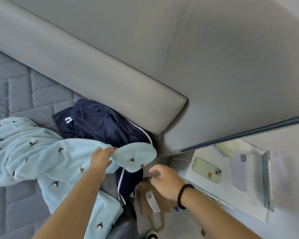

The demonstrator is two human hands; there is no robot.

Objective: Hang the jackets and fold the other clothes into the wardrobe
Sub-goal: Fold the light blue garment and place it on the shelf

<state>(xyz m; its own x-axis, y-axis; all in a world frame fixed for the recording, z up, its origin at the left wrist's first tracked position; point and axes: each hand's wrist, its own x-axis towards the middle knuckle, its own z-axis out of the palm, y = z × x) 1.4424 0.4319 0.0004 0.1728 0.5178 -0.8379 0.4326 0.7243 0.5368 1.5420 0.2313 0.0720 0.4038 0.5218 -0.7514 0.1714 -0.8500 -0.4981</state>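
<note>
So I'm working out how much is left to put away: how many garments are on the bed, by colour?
Light blue: 1, the fleece garment, gripped by the left hand
Navy: 1, the white-striped piece against the headboard
Total: 2

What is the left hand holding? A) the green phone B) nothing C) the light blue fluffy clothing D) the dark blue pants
C: the left hand pinches an edge of the light blue fluffy clothing, lifting it off the bed, while the green phone lies on the bedside table and the dark blue pants lie untouched against the headboard.
</note>
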